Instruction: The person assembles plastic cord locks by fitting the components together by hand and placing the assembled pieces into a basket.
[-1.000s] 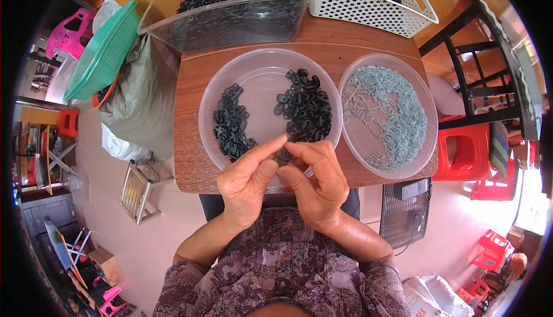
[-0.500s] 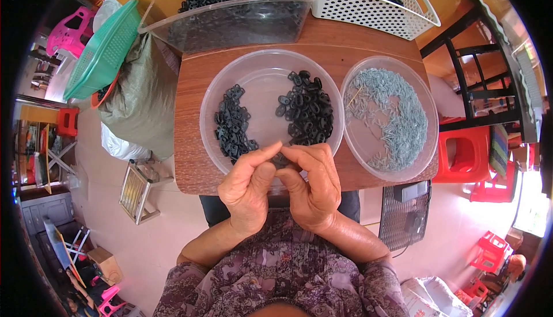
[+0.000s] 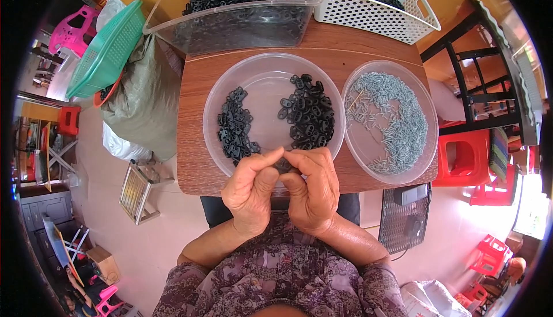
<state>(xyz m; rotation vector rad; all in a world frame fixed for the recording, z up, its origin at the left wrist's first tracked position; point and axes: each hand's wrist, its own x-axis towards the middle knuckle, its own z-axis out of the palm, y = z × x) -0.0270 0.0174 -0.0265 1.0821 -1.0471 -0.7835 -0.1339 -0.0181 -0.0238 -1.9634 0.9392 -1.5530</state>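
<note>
My left hand (image 3: 251, 193) and my right hand (image 3: 312, 187) meet over the near rim of a round clear plastic tub (image 3: 262, 81). Between their fingertips they pinch a small dark plastic piece (image 3: 282, 165), mostly covered by fingers. Inside the tub lie two separate heaps. On the left are small flat black pieces (image 3: 233, 130); on the right are rounded black oval pieces with holes (image 3: 311, 112). To the right, a second round clear tub (image 3: 352, 138) holds many small silvery screw-like pins (image 3: 403, 138).
Behind the tubs on the brown wooden table (image 3: 193, 115) stand a large clear bin (image 3: 242, 29) of black ovals and a white perforated basket (image 3: 374, 20). Left of the table are a stuffed sack (image 3: 144, 98) and a green basket (image 3: 106, 52). A red stool (image 3: 461, 156) stands right.
The view has shifted slightly, so the table and tubs appear a little lower and to the right. Both hands keep nearly the same pinch on the small dark piece.
</note>
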